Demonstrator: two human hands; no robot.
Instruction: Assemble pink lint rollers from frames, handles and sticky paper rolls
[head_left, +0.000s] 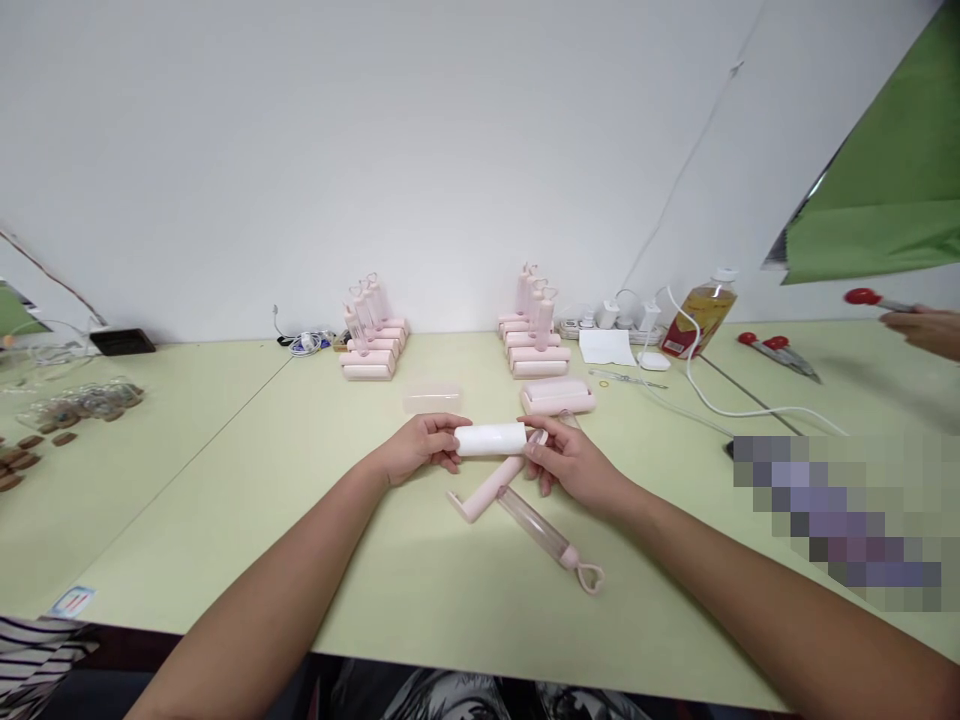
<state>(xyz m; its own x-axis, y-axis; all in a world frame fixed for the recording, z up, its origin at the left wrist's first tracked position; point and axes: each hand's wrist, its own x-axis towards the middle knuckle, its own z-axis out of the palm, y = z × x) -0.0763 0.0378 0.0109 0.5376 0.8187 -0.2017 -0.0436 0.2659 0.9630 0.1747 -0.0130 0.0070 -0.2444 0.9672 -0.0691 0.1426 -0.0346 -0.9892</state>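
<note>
Both my hands meet over the middle of the pale green table (225,520). My left hand (416,447) pinches the left end of a white roll (491,439). My right hand (570,463) closes on the roll's right end, where a pink lint-roller frame (487,490) joins it. The frame's bent arm rests on the table below the roll. A clear tube handle with a pink heart loop (547,535) lies just beneath my right hand.
Two stacks of pink lint rollers (371,345) (534,340) stand at the back, with one pink roller cover (559,397) and a clear cover (433,398) nearer. A power strip (611,322), a bottle (701,315) and red-handled tools (776,352) lie right. Another person's hand (926,328) holds a red-tipped tool.
</note>
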